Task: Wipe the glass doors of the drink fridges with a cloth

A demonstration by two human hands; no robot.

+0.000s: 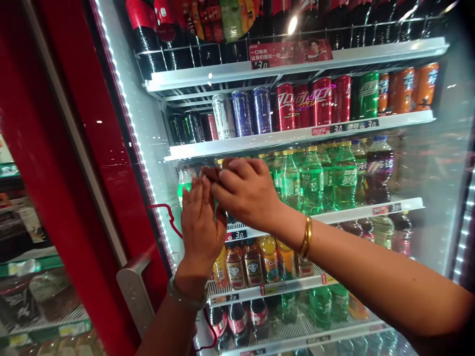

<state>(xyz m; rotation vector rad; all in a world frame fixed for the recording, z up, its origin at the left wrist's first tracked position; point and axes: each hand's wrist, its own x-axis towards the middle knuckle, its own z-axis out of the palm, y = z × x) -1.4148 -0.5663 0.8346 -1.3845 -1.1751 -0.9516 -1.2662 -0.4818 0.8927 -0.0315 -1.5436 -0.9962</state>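
Red cord point(167, 211) in head view ran right of door frame point(115, 173), out of sight behind left hand point(200, 222). Left hand, right of door frame: fingers straight, apparently released. Right hand point(245, 193), farther right: curled, grasp untellable. Work seemed under way; no finished result showed, remainder unclear.

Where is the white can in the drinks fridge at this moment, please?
In the head view, the white can stands left of centre on the can shelf, immediately left of two blue cans and above the right hand.
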